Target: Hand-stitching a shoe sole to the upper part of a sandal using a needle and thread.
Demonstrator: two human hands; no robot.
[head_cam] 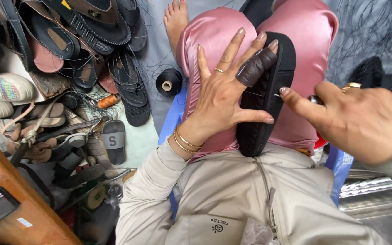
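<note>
- The fingers point(230, 50) of the left hand point(221, 97) are spread apart, pressing flat on a black rubber shoe sole point(268, 97); its middle finger wears a dark brown leather finger guard point(256, 68).
- The right hand point(364, 120) has its forefinger stretched out to a thin metal needle point(276, 95) at the sole's right edge; the other fingers curl around a dark tool handle point(314, 99).
- The sole lies lengthwise between the knees, on pink satin trousers point(214, 31).
- A black thread point(196, 83) runs from the sole to a black thread spool point(169, 82) on the floor, left of the knee.
- A heap of dark worn sandals point(82, 36) fills the floor's upper left corner.
</note>
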